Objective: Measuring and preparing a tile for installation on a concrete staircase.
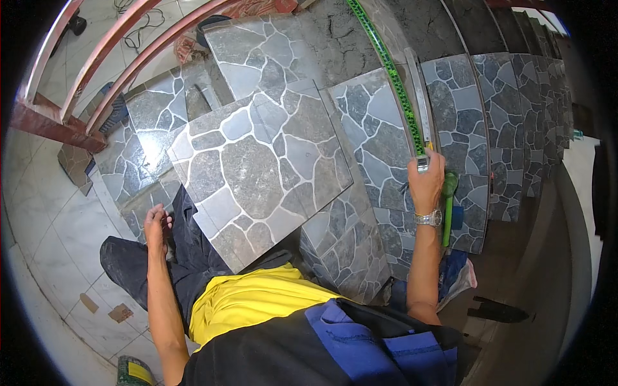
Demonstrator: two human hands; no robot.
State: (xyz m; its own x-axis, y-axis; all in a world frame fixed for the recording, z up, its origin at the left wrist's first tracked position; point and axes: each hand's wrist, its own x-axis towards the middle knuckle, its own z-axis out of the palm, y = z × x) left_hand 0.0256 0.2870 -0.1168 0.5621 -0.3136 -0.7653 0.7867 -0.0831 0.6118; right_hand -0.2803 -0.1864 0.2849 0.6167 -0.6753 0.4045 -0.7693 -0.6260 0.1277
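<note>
A worker in a yellow shirt (248, 302) and dark trousers crouches over a staircase being faced in stone-pattern tile, with pale marble-look floor tiles (61, 225) spreading out at far left beneath a red-painted metal railing (55, 125). Left of the big loose tile (264, 167) that lies tilted across the worker's lap and the lower steps, the left hand (156, 222) rests by the knee, fingers loosely curled and gripping nothing that can be made out. The loose tile is square, grey-blue, printed with irregular flagstone shapes divided by white veins, and sits turned like a diamond, one corner aimed toward the worker. Beyond its upper edge, further tiles of the same pattern lean and lie on the steps, and bare cracked grey mortar (347, 45) shows above them. Right of the loose tile, already laid tiles (373, 135) cover a tread. Farther right again, the right hand (426, 180), a metal watch (429, 219) on its wrist, is clenched around the near end of a long metal straightedge (420, 96) lying beside a green-and-yellow tape measure (393, 74). Both run lengthwise up the stair, from the hand away toward the top of the frame, bowed by the lens. A green-handled tool (448, 206) lies just below that hand. At far right, more tiled steps (515, 116) recede beside a dark floor.
</note>
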